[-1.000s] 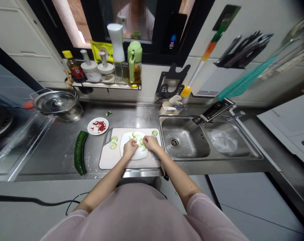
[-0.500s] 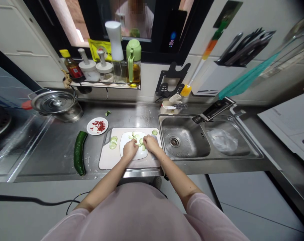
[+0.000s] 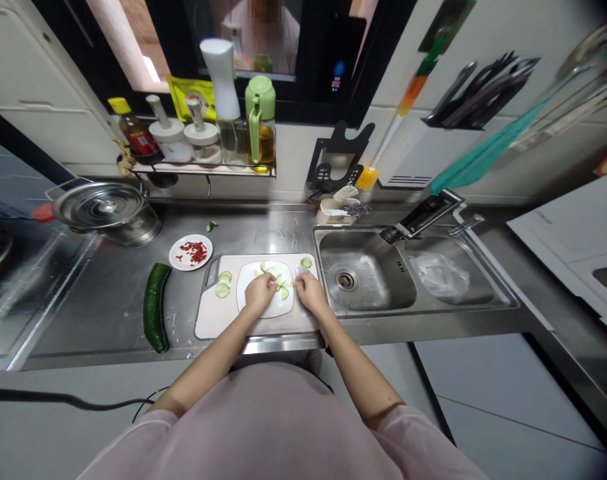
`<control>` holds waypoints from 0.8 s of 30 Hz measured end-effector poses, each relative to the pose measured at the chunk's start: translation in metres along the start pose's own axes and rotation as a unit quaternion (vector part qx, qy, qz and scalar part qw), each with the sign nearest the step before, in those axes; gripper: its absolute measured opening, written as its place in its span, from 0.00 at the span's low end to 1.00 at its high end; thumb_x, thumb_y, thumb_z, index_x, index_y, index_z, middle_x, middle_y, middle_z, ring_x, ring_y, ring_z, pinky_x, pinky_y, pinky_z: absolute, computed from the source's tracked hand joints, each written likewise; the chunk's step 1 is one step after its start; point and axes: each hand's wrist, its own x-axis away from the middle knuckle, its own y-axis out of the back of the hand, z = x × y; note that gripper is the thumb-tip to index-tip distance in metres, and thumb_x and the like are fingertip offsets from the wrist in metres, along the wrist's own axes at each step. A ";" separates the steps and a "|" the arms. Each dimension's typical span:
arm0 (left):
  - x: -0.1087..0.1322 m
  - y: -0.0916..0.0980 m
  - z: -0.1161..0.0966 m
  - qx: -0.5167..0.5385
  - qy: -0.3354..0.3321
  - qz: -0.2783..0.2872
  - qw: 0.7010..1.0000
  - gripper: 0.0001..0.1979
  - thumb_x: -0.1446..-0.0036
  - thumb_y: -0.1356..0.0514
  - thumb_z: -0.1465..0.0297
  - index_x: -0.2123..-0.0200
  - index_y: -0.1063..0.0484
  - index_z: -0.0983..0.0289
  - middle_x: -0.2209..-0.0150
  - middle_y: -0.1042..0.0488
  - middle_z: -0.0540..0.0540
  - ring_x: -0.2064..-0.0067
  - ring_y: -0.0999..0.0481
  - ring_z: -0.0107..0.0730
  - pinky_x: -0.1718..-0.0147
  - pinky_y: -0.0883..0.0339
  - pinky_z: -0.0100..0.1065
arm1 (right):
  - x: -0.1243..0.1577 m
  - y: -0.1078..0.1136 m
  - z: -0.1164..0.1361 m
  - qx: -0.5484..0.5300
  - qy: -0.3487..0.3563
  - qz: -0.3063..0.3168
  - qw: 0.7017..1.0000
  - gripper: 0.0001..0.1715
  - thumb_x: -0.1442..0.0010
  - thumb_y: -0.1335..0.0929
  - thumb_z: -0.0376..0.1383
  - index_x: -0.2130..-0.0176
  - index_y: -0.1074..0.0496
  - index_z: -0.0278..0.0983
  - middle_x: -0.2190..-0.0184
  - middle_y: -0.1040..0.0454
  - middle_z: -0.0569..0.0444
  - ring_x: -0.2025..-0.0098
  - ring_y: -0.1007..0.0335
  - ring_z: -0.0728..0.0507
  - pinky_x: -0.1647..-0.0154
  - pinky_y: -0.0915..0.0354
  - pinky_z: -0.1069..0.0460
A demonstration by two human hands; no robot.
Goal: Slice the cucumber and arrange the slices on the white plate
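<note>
A white square plate (image 3: 282, 309) rests on a pale cutting board (image 3: 223, 323), with thin cucumber slices (image 3: 284, 291) spread in a fan near its middle. My left hand (image 3: 260, 293) is over the plate's left part, fingers pinched beside the slices; whatever they grip is too small to make out. At the plate's right edge my right hand (image 3: 311, 295) is closed, fingertips together, their contents unclear. Under and beside it lies a flat grey thing (image 3: 301, 271), mostly hidden. A small stack of cucumber slices (image 3: 223, 285) sits on the board's left, and a cucumber end piece (image 3: 306, 263) at its upper right.
Left of the board are a whole cucumber (image 3: 156, 307) and a round plate of chopped red pieces (image 3: 192, 253). A lidded steel pot (image 3: 128, 223) stands farther left. The double sink (image 3: 383, 273) borders the board on the right. Bottles (image 3: 261, 127) line a wall shelf.
My right hand has drawn back rightward from the slices to the plate's edge. My left hand stays close to the slices. The whole view has shifted slightly.
</note>
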 end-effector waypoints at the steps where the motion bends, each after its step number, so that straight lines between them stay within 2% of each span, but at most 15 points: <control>1: -0.001 -0.001 -0.001 -0.003 -0.002 0.000 1.000 0.08 0.45 0.41 0.68 0.60 0.25 0.57 0.64 0.22 0.51 0.62 0.26 0.35 0.67 0.42 0.31 | 0.004 -0.001 0.000 0.000 -0.001 0.001 1.000 0.11 0.37 0.38 0.34 0.59 0.27 0.36 0.61 0.28 0.50 0.62 0.34 0.46 0.59 0.42 0.54; 5: -0.004 -0.005 -0.007 -0.020 -0.007 0.007 1.000 0.07 0.44 0.41 0.67 0.62 0.25 0.58 0.64 0.22 0.52 0.61 0.26 0.36 0.67 0.42 0.31 | 0.016 -0.006 0.003 0.015 -0.005 0.003 1.000 0.12 0.36 0.38 0.34 0.58 0.27 0.37 0.61 0.28 0.51 0.61 0.34 0.46 0.59 0.42 0.54; 11: -0.007 -0.010 -0.009 -0.041 -0.011 0.012 0.999 0.06 0.44 0.41 0.65 0.63 0.26 0.58 0.63 0.22 0.53 0.60 0.26 0.36 0.66 0.41 0.31 | 0.029 -0.016 0.010 0.081 0.000 0.051 0.995 0.14 0.34 0.39 0.37 0.53 0.27 0.40 0.58 0.29 0.49 0.57 0.35 0.43 0.60 0.43 0.53; 17: -0.006 -0.013 -0.009 -0.042 -0.011 0.010 0.999 0.06 0.43 0.41 0.65 0.63 0.26 0.58 0.63 0.23 0.53 0.59 0.26 0.37 0.65 0.40 0.31 | 0.032 -0.023 0.013 0.097 0.015 0.066 0.993 0.17 0.34 0.39 0.37 0.48 0.28 0.41 0.56 0.30 0.47 0.52 0.37 0.41 0.56 0.42 0.51; 24: -0.007 -0.014 -0.007 -0.044 -0.011 0.006 0.999 0.05 0.43 0.41 0.65 0.64 0.26 0.57 0.63 0.23 0.52 0.60 0.26 0.36 0.66 0.41 0.31 | 0.032 -0.026 0.015 0.105 0.015 0.069 0.992 0.17 0.34 0.38 0.38 0.49 0.28 0.41 0.56 0.30 0.48 0.52 0.37 0.42 0.57 0.42 0.52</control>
